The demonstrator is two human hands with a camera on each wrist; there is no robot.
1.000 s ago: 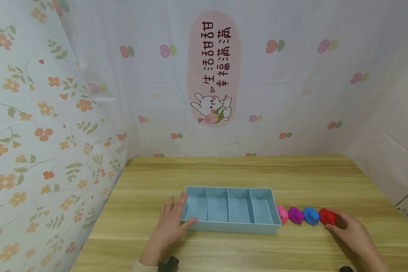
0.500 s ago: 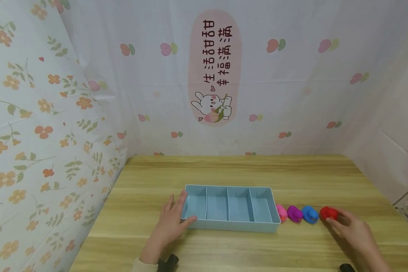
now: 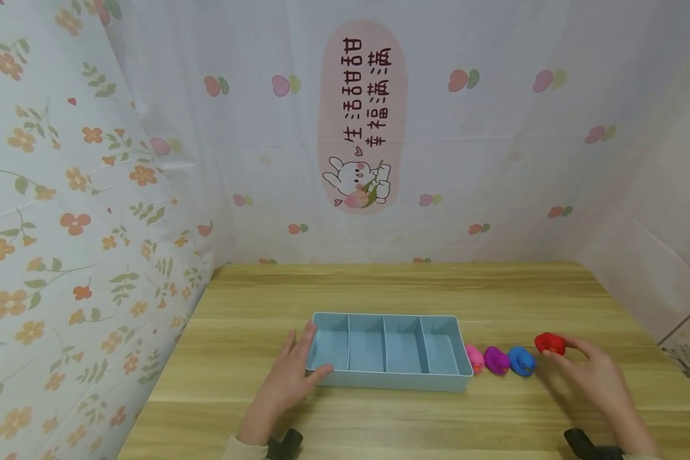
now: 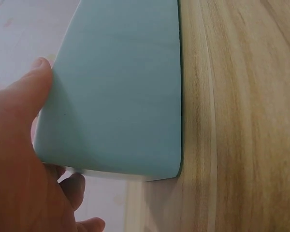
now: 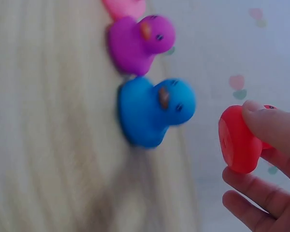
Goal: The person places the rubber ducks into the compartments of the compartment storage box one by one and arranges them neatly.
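Pink duck (image 3: 475,360), right of tray (image 3: 391,381): partly behind tray's wall, contact hard to tell; cropped by top edge, right-wrist view. Red duck (image 3: 550,344), farther right: head mostly hidden by right hand (image 3: 597,380), right-wrist view. Tray cropped, left-wrist view.

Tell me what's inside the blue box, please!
Three dividers make four compartments inside the blue box; nothing lies on the floor I can see. Its near wall hides the floor strip right behind it.
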